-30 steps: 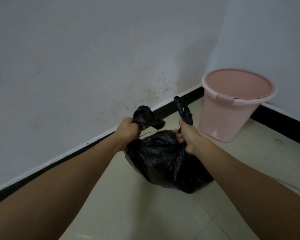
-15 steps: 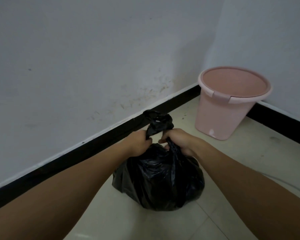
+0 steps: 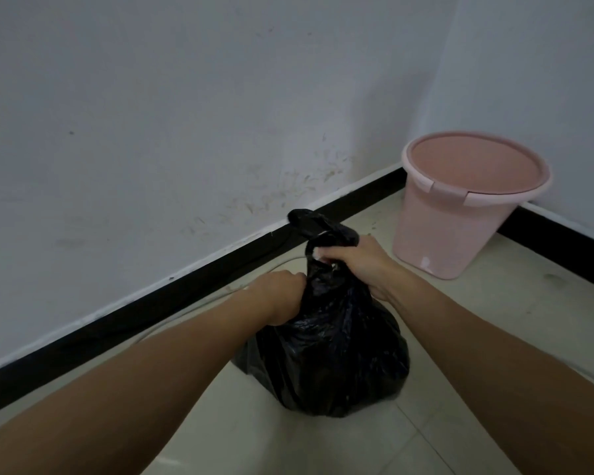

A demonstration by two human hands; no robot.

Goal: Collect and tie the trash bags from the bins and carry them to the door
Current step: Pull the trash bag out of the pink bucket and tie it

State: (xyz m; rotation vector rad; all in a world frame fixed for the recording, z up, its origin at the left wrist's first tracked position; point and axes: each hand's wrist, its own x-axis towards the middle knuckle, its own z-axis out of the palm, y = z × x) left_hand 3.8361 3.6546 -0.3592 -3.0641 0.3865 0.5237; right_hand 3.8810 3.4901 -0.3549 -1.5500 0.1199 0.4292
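A full black trash bag [image 3: 333,358] rests on the tiled floor in front of me. My left hand [image 3: 282,296] grips the gathered neck of the bag on its left side. Slightly higher and to the right, my right hand [image 3: 360,258] is closed on the bag's twisted handles, which loop up and stick out toward the wall. A pink plastic bin [image 3: 460,221] with no liner stands in the corner, to the right of and behind the bag, apart from it.
A white wall with a black skirting board [image 3: 151,317] runs diagonally behind the bag and meets a second wall at the corner behind the bin. A thin pale cable [image 3: 199,303] lies on the floor along the skirting.
My hands came together from holding the two handles apart. The handles are now crossed and bunched above the bag's neck, my left hand lower, my right hand over the loop.
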